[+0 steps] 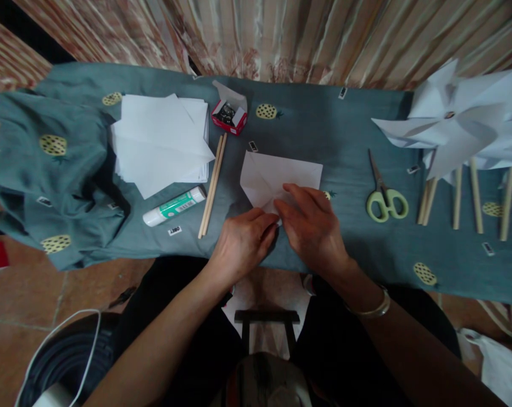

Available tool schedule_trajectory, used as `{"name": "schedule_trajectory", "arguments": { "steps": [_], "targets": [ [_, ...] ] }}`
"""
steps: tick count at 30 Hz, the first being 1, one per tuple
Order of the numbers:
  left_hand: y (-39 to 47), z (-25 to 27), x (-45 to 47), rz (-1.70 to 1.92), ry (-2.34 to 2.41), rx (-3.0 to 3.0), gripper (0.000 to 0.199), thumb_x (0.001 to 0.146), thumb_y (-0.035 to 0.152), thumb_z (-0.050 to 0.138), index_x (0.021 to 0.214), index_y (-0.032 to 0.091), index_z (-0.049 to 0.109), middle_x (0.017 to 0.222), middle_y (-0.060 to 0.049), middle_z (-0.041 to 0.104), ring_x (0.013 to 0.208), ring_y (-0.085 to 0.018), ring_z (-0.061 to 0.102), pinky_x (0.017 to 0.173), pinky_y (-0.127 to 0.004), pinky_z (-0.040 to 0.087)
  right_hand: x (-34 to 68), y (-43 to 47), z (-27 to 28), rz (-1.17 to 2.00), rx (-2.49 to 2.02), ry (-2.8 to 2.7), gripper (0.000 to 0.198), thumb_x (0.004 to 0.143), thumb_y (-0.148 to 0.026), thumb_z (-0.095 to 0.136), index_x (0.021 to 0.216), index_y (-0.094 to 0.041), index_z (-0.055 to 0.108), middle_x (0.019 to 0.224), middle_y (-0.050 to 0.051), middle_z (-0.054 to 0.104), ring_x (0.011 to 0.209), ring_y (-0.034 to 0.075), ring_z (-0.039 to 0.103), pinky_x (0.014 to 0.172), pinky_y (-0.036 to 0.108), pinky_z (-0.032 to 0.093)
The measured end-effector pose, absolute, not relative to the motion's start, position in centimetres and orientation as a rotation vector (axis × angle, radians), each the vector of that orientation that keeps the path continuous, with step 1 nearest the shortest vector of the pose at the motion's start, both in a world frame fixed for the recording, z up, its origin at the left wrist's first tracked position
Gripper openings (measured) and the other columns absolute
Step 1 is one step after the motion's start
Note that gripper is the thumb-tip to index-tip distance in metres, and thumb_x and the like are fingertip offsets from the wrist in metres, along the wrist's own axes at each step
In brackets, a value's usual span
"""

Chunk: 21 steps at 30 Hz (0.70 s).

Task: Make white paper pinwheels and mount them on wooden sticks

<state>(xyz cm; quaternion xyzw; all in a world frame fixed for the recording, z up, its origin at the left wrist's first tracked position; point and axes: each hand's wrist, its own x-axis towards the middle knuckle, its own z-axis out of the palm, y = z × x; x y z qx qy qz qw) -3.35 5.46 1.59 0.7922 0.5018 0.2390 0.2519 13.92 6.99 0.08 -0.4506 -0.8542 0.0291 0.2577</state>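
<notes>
A sheet of white paper [276, 172] with crease lines lies on the cloth in front of me, its near part under my fingers. My left hand [242, 240] pinches the paper's near edge, thumb against fingers. Close beside it, my right hand [313, 226] has its fingers bent over the same edge, with the fingertips pressed on the paper. The two hands almost meet, and they hide the near corner. Left of the paper lie two thin wooden sticks [213, 186]. To the right, green-handled scissors [385, 195] rest with their blades pointing away from me.
A stack of white paper [158, 141] and a glue stick [174, 207] lie at left. Behind the sticks stands an open red box [230, 113] of small metal pieces. Paper pinwheels [455, 121] on sticks crowd the right end of the green cloth [323, 127]. A curtain [281, 39] hangs behind.
</notes>
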Motion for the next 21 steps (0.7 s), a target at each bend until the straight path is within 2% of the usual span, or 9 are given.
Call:
{"name": "schedule_trajectory", "arguments": {
  "steps": [11,21],
  "targets": [
    [5.5,1.6,-3.4,0.617,1.359,2.148,0.021,0.093,0.019,0.050,0.103,0.016,0.069,0.083,-0.005,0.069,0.072,-0.014,0.067,0.065,-0.024,0.052,13.5,7.0,-0.1,0.033,-1.220,-2.347,0.027,0.094,-0.011,0.046,0.111,-0.006,0.067,0.130,0.022,0.061,0.116,0.032,0.053,0.093,0.047,0.051],
    [5.7,1.5,-3.4,0.642,1.378,2.174,0.019,0.091,0.017,0.053,0.098,0.014,0.071,0.078,-0.004,0.067,0.068,-0.015,0.066,0.061,-0.024,0.050,13.3,6.9,-1.0,0.108,-1.209,-2.251,0.030,0.096,-0.013,0.042,0.112,-0.014,0.066,0.130,0.017,0.062,0.120,0.027,0.052,0.098,0.045,0.051]
  ]
}}
